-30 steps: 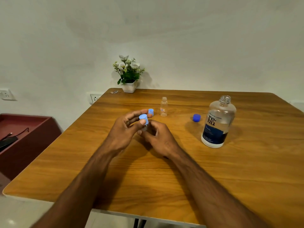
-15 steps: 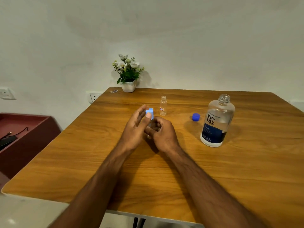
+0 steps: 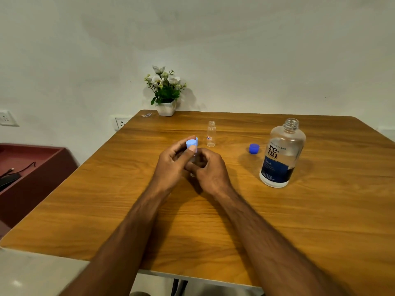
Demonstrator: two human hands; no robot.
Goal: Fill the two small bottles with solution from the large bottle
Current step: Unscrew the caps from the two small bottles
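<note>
My left hand (image 3: 171, 165) pinches a light blue cap (image 3: 190, 144) between thumb and fingers. My right hand (image 3: 210, 169) curls around a small clear bottle (image 3: 193, 161), mostly hidden between both hands. Just beyond my hands stands a second small bottle (image 3: 211, 134), uncapped. To the right of my right hand sit a dark blue cap (image 3: 254, 148) and the large bottle (image 3: 282, 154), open, on the wooden table (image 3: 299, 221).
</note>
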